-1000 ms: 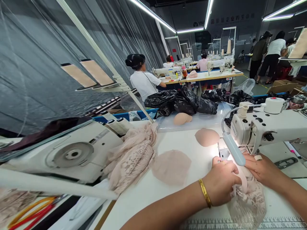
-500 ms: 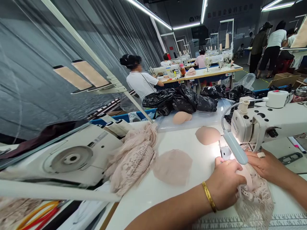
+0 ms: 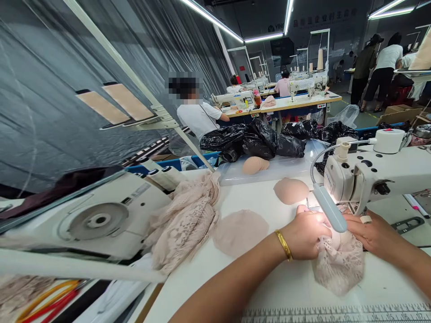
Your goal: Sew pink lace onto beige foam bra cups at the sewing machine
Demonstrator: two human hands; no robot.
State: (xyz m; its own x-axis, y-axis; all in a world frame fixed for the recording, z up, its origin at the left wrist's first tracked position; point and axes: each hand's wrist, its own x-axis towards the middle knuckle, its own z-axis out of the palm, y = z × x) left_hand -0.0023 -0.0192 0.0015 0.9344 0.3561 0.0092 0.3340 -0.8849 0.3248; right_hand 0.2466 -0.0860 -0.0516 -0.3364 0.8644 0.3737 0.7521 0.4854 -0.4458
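Pale pink lace fabric (image 3: 340, 269) with a smooth beige bra cup in it lies under the head of a white sewing machine (image 3: 357, 172). My left hand (image 3: 307, 233), with a gold bangle at the wrist, is closed on the left edge of this piece. On the other side my right hand (image 3: 372, 231) holds the lace close to the presser foot, its fingers together. A grey lamp (image 3: 330, 208) on a bendy neck covers the needle area and some fingertips. Left of the machine lies a loose beige cup (image 3: 291, 190), near a flat sheer fabric piece (image 3: 240, 232).
Bunched lace (image 3: 186, 220) fills the table's left side beside a second machine (image 3: 111, 220). Stacked beige cups (image 3: 255, 165) lie before black plastic bags (image 3: 256, 139). A ruler strip (image 3: 336, 314) runs along the front edge. A co-worker (image 3: 197, 116) sits beyond the bags.
My left hand has moved left and away from me, toward the machine bed. The lace piece has turned and drawn in with it. My right hand stays by the presser foot.
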